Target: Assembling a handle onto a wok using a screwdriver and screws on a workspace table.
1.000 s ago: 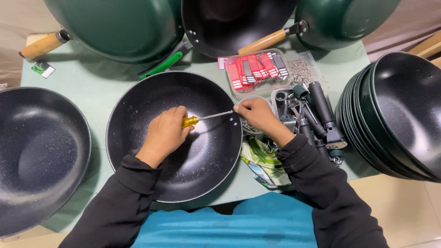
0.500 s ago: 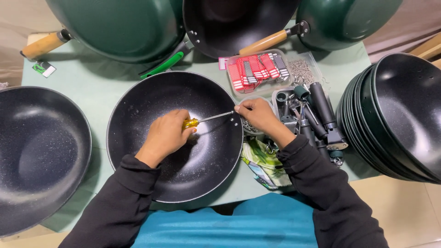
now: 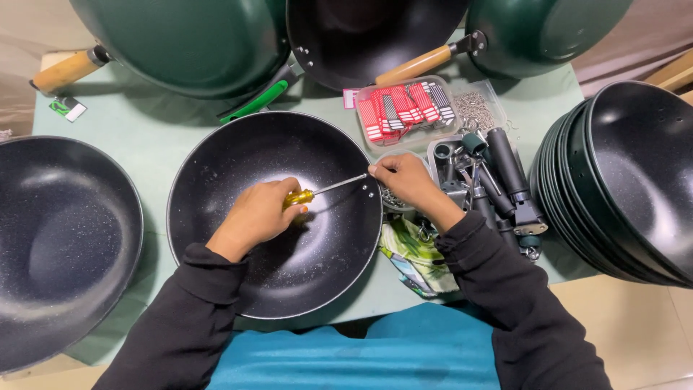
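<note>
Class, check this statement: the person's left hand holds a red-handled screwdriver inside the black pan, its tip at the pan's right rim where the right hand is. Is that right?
Not quite. In the head view the screwdriver in the left hand has a yellow handle, not red. The rest stands: it lies inside the black pan, tip at the right rim by the right hand.

pale green table (image 3: 151, 130) carries black woks (image 3: 274, 217), tray (image 3: 401, 108).
</note>
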